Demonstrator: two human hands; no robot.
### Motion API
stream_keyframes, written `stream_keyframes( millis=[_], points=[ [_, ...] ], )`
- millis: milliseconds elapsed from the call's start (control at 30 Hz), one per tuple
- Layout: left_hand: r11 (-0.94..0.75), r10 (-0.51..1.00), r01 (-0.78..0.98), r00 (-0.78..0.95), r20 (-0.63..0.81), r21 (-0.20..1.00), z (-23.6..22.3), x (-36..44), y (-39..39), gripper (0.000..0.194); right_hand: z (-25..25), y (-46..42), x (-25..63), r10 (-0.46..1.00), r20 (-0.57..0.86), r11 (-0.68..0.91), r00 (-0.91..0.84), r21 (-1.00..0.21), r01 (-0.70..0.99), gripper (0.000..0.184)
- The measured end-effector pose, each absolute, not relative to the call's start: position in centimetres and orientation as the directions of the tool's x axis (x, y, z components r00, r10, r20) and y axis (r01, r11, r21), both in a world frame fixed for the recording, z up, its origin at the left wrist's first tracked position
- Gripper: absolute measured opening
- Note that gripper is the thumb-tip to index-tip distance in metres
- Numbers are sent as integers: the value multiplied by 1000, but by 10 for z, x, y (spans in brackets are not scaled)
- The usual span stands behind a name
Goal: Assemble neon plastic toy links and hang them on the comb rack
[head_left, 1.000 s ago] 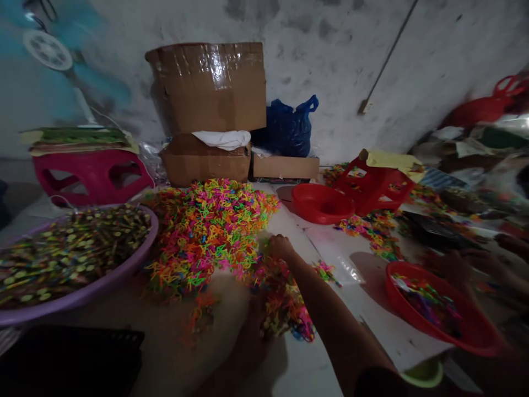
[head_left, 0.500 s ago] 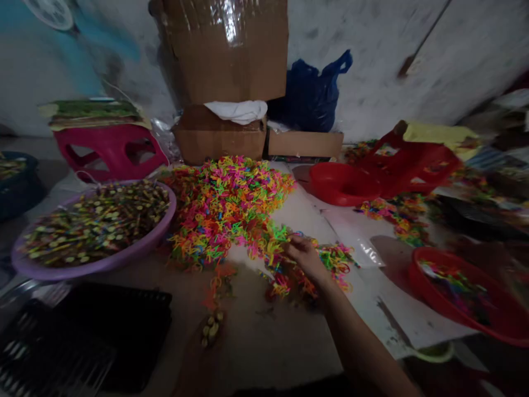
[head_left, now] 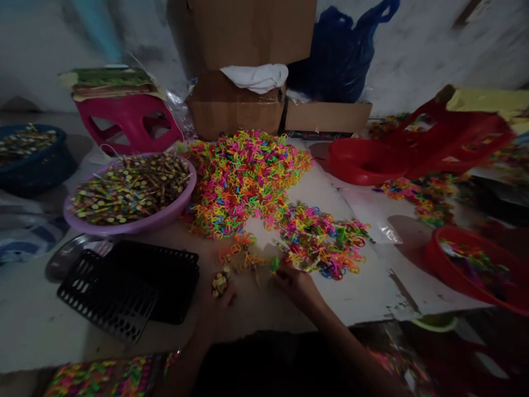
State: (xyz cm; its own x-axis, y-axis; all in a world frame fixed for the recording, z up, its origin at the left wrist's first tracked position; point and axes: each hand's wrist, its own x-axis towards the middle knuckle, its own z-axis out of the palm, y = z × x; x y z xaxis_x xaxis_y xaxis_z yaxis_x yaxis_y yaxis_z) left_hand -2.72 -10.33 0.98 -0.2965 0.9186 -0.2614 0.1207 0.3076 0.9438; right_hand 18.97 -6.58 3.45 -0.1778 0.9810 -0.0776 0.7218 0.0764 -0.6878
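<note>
My left hand (head_left: 215, 310) is closed around a bundle of small sticks (head_left: 220, 282), whose round, cream-coloured ends point up. Orange and yellow plastic pieces (head_left: 242, 255) stick out or lie just beyond this bundle; which of the two, I cannot tell. Low over the white work surface, my right hand (head_left: 295, 282) pinches a small green plastic piece (head_left: 275, 264) between thumb and fingers. A smaller heap of bright plastic pieces (head_left: 326, 237) lies just past the right hand. Behind it rises the large multicoloured heap (head_left: 252, 176).
A purple basin (head_left: 185, 207) full of similar sticks stands at left, with black perforated trays (head_left: 124, 281) before it. Red basins (head_left: 359, 176) are at right. Cardboard boxes (head_left: 235, 110), a blue bag (head_left: 343, 60) and a pink stool (head_left: 124, 118) line the back.
My right hand has drawn back from the heap toward the left hand, with a green piece in its fingers. The head view has shifted, so the surroundings sit higher.
</note>
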Motion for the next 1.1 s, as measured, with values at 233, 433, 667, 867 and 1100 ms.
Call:
stream_keyframes(
  millis=[233, 433, 667, 867, 1100],
  points=[
    [265, 958, 164, -155, -241, 950, 15, -15, -96, 22, 28, -42, 196, 745, 168, 664, -646, -277, 694, 44],
    [167, 986, 269, -73, -152, 949, 14, 13, -83, 26, 34, -38, 215, 746, 383, 646, -545, -215, 733, 31],
    [-68, 983, 548, -104, 148, 834, -10, -16, -43, 46, 22, -60, 281, 724, 687, 241, -57, -175, 955, 27],
    [-170, 985, 556, 106, 134, 814, -25, 22, -68, 72, -5, -9, 290, 786, 600, 325, -151, -192, 926, 23],
    [-127, 992, 442, 37, 124, 888, -4, 79, -59, 64, 24, 57, 288, 803, 596, 291, 4, -398, 870, 31]
  ],
)
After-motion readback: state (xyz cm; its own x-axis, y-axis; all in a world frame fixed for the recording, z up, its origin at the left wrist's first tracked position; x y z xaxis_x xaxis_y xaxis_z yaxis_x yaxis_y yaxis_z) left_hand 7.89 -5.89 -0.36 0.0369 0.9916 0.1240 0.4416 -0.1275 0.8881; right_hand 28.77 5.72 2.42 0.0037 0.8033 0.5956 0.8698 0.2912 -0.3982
